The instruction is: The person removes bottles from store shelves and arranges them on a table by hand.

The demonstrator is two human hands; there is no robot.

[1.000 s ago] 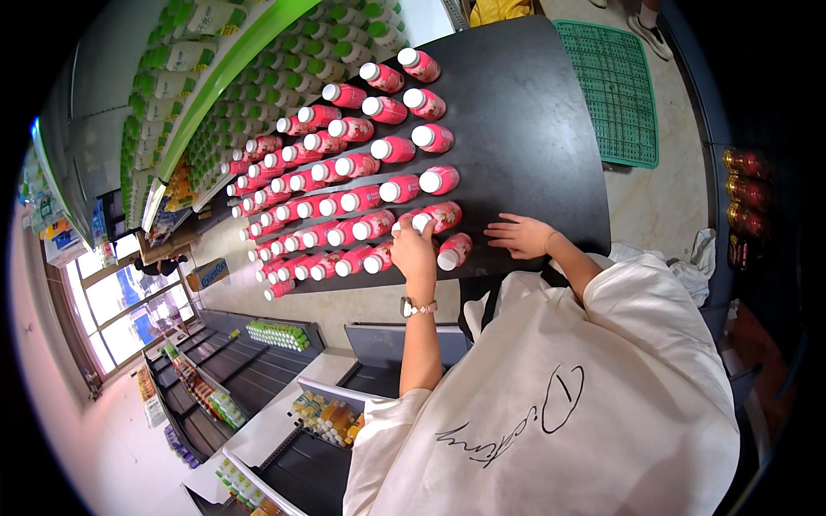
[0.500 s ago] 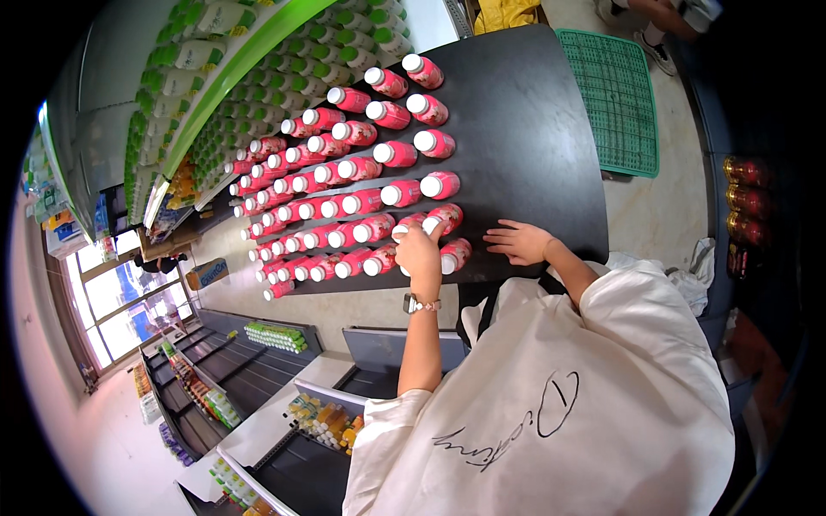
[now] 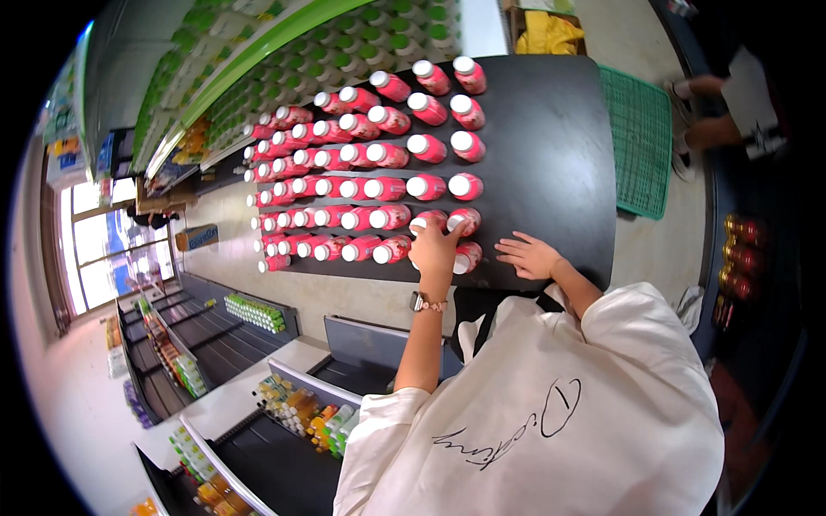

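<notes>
Rows of pink bottles [image 3: 385,189] with white caps stand upright on a black tabletop [image 3: 551,172]. At the near right end of these rows, my left hand [image 3: 434,248] reaches in, thumb and fingers bent around the top of one pink bottle [image 3: 433,218]. Its thumb lies against the cap of the neighbouring bottle [image 3: 466,220]; part of the grip is hidden behind the hand. Just nearer to me stands another pink bottle [image 3: 469,256]. My right hand [image 3: 529,256] rests on the tabletop to the right of the bottles, palm down, fingers spread, holding nothing.
Shelves of green-capped bottles [image 3: 344,52] rise beyond the table's far left side. A green plastic crate [image 3: 638,142] lies past the right edge, with a person's legs [image 3: 710,112] beside it. Lower left are shelves with drinks [image 3: 314,413].
The whole view has shifted, so the table and bottles appear farther right. Both hands keep nearly the same place and pose relative to the bottles. More of the person at the right shows.
</notes>
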